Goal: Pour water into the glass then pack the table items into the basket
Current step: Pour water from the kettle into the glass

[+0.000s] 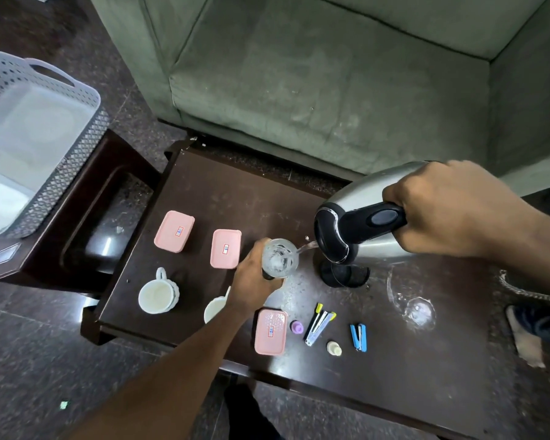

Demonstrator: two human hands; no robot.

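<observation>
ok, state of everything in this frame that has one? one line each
kettle: tilted, pouring, in right hand grip
glass: upright, partly filled, in left hand grip
kettle base: bare, on table
second glass: lying on its side
three pink boxes: lids on
cups: upright; contents unclear
blue stapler: closed
basket: holds no table items yet

Three pink boxes (174,231), two cups (158,295)

Green sofa (331,90) fills twelve o'clock; speckled dark floor (45,360) spreads at seven; a bare foot (524,341) sits at four.
</observation>
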